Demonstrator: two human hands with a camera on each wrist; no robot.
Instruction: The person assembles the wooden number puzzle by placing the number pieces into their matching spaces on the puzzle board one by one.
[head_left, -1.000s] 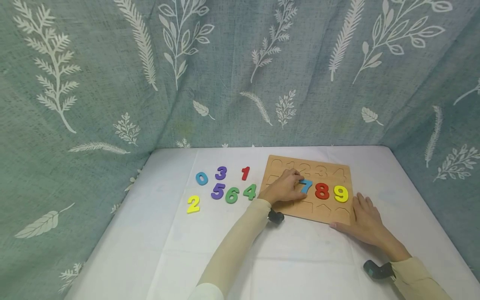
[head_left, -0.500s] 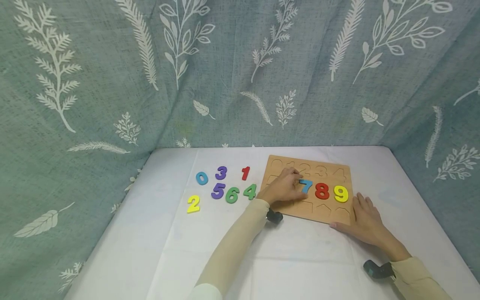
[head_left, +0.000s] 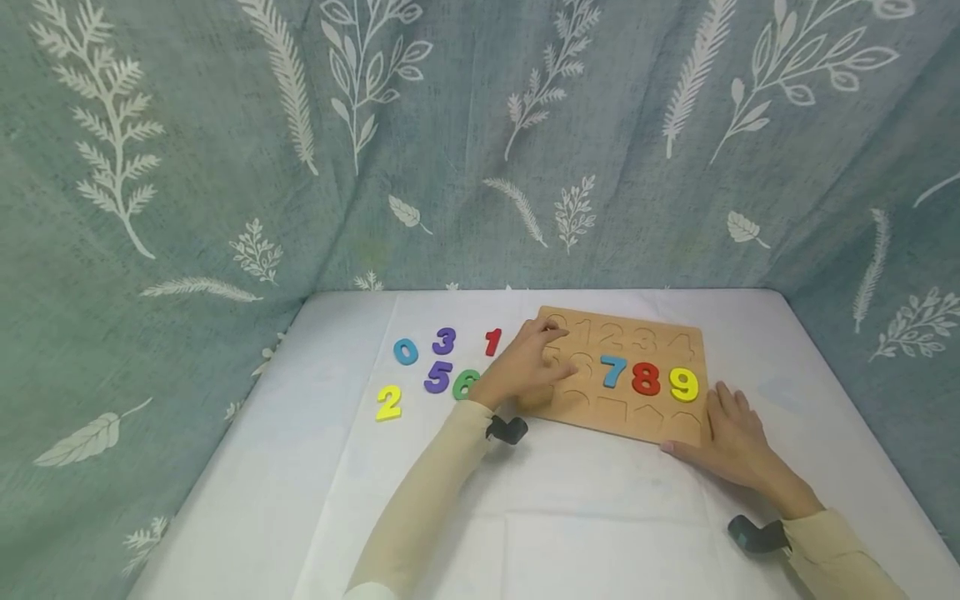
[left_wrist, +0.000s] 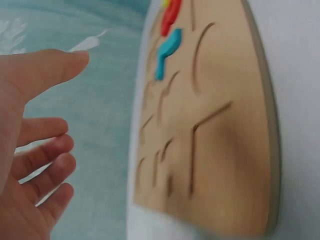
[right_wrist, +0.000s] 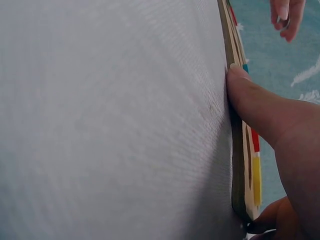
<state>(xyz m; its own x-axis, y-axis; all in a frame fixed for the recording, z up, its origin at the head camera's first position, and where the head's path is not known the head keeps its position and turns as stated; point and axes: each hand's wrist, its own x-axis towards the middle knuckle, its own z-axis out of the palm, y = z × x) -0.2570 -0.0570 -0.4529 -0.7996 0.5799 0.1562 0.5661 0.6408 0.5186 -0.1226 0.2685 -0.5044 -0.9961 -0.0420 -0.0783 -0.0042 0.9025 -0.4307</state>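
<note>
My left hand (head_left: 521,362), fingers spread and holding nothing, hovers over the left end of the wooden number puzzle board (head_left: 637,400). In the left wrist view its fingers are loosely bent and apart from the board. A blue 7 (head_left: 614,372), red 8 (head_left: 646,378) and yellow 9 (head_left: 692,384) lie in a row on the board. My right hand (head_left: 738,442) rests against the board's near right corner, fingers along the right edge. Its thumb (right_wrist: 255,102) presses the front edge in the right wrist view.
Left of the board lie loose numbers: blue 0 (head_left: 397,348), purple 3 (head_left: 446,341), red 1 (head_left: 492,342), purple 5 (head_left: 438,377), green 6 (head_left: 459,387) and yellow 2 (head_left: 389,403). The green 4 is hidden by my left hand. Patterned cloth (head_left: 465,233) surrounds the white table (head_left: 585,517).
My left hand has left the blue 7 and moved left, its fingers opening. The 7 stays on the board. My right hand keeps its place at the corner.
</note>
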